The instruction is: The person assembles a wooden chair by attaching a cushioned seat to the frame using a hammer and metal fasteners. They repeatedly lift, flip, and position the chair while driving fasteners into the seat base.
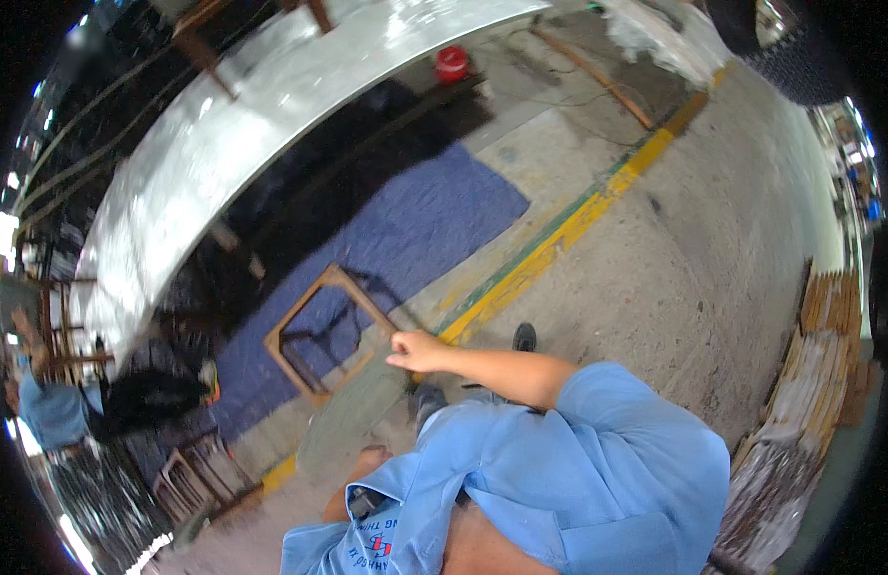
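My right hand (420,352) is closed on the edge of a wooden chair, where a bare brown frame (288,366) meets a grey-green padded panel (353,414). The open rectangular frame juts out ahead of me to the left, over a blue floor sheet. The panel lies nearer my body and looks smeared by motion. Beside its lower edge is my left hand (371,458), partly covered by my own body and sleeve. Its fingers do not show well enough to tell their grip.
A long table under shiny plastic (233,144) curves across the far left. Past the blue sheet (444,216), a yellow-green line crosses the concrete. A red bucket (451,64) stands far off, flattened cardboard (798,383) at right. Another person (56,407) handles a chair at left.
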`<state>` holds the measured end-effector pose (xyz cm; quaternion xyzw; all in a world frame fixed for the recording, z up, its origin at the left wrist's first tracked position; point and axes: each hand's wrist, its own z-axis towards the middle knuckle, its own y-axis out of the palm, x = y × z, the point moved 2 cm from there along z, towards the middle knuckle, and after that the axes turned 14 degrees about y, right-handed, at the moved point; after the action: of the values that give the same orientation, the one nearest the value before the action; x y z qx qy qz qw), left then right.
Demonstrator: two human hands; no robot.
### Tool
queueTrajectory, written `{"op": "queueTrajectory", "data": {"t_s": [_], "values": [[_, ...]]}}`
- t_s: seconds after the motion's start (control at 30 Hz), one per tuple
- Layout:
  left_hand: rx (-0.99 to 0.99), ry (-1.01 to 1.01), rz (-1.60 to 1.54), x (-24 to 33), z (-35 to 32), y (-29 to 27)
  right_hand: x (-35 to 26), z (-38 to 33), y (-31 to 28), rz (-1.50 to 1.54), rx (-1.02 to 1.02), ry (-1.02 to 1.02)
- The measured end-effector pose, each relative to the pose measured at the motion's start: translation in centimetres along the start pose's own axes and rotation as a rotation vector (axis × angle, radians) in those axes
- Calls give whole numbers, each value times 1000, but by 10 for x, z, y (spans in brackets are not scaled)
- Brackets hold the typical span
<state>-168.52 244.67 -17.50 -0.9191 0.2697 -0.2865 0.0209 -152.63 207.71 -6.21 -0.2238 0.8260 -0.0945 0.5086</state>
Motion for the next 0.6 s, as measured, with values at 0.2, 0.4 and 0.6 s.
{"op": "queueTrajectory", "data": {"t_s": [0.2,0.4,0.6], "values": [[-219,129,382,151,66,153,239,-96,-277,-4,294,553],[-237,217,246,345,147,309,265,-203,-457,301,746,582],[-196,385,236,484,199,414,266,-144,-519,688,154,399]]}}
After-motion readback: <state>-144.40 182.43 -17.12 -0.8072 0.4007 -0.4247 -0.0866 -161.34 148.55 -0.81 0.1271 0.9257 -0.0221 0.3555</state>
